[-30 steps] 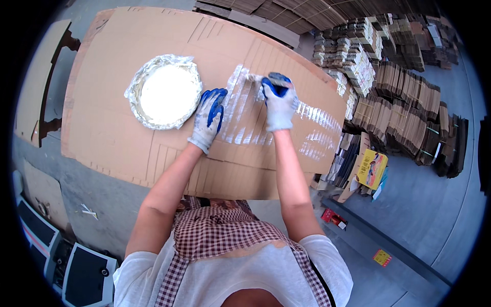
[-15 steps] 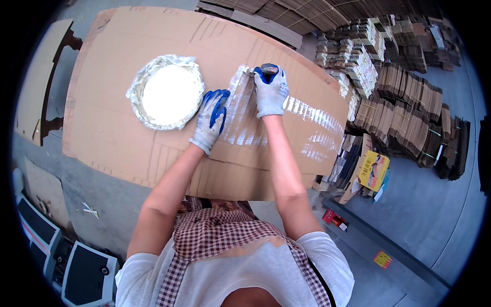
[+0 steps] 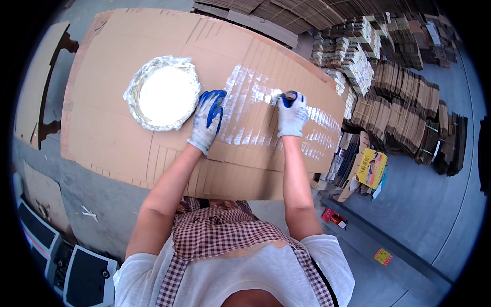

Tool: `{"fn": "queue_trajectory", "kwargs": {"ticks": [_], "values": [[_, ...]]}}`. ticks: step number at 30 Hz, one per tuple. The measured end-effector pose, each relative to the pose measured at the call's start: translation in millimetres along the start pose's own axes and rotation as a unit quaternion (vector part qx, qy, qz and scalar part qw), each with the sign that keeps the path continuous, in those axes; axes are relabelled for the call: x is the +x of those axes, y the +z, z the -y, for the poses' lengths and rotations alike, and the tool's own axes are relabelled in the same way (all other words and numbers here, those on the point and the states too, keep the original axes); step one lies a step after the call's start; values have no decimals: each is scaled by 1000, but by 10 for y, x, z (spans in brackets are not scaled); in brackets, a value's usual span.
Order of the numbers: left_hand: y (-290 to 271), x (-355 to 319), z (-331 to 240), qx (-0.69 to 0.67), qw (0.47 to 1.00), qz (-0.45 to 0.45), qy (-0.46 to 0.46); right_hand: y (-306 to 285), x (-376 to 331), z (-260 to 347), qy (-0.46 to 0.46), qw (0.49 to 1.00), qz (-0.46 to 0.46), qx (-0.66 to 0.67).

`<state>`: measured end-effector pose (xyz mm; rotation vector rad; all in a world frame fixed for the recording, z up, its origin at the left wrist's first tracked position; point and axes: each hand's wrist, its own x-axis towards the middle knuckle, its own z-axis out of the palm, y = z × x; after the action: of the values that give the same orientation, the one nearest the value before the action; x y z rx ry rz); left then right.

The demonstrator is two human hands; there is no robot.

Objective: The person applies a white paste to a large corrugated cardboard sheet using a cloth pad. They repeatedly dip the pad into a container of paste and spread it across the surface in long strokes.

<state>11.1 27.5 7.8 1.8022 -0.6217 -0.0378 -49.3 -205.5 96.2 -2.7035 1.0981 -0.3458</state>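
A large brown cardboard sheet (image 3: 128, 41) lies across the table. On its left part stands a round bowl (image 3: 134, 79) wrapped in crinkled clear film, with bright white paste inside. My left hand (image 3: 207, 117), in a grey-white glove with blue fingers, rests flat on the cardboard beside the bowl, fingers stretched out. My right hand (image 3: 293, 115), gloved alike, is closed around a brush (image 3: 276, 94); its white-coated tip touches the cardboard, and most of its handle is hidden. Streaky white paste (image 3: 245, 84) covers the sheet around and left of the brush.
Bundled flat cardboard stacks (image 3: 404, 92) stand on the floor to the right and beyond the table. A yellow printed box (image 3: 372, 168) sits off the table's right corner. At lower left are dark-panelled grey frames (image 3: 89, 276). A brown board (image 3: 41, 87) stands left of the table.
My right hand has moved right and a little nearer to me with the brush, uncovering streaked paste where it was. My left hand stays in place on the cardboard.
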Motion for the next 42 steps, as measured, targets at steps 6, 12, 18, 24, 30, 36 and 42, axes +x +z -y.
{"fn": "queue_trajectory", "kwargs": {"ticks": [6, 12, 18, 24, 30, 36, 42], "values": [[-18, 5, -19, -2, 1000, 1, 7, -45, -317, 180, -83, 985, -2, 150], [24, -21, 30, 4, 1000, 8, -19, -96, -282, -315, -8, 998, -43, 50], [17, 7, -26, 5, 1000, 11, 5, -101, -71, -219, 30, 980, -31, 195], [6, 6, -64, 1, 1000, 13, -14, 73, 255, -321, 27, 993, -61, 102], [18, 4, -55, 1, 1000, 13, -5, 19, 226, -229, 23, 987, -38, 154], [7, 23, -86, 16, 1000, 9, 0, 88, 283, -421, 44, 989, -49, 129], [-9, 2, -50, 26, 1000, 6, -3, -229, 33, -306, 53, 969, 30, 240]]}}
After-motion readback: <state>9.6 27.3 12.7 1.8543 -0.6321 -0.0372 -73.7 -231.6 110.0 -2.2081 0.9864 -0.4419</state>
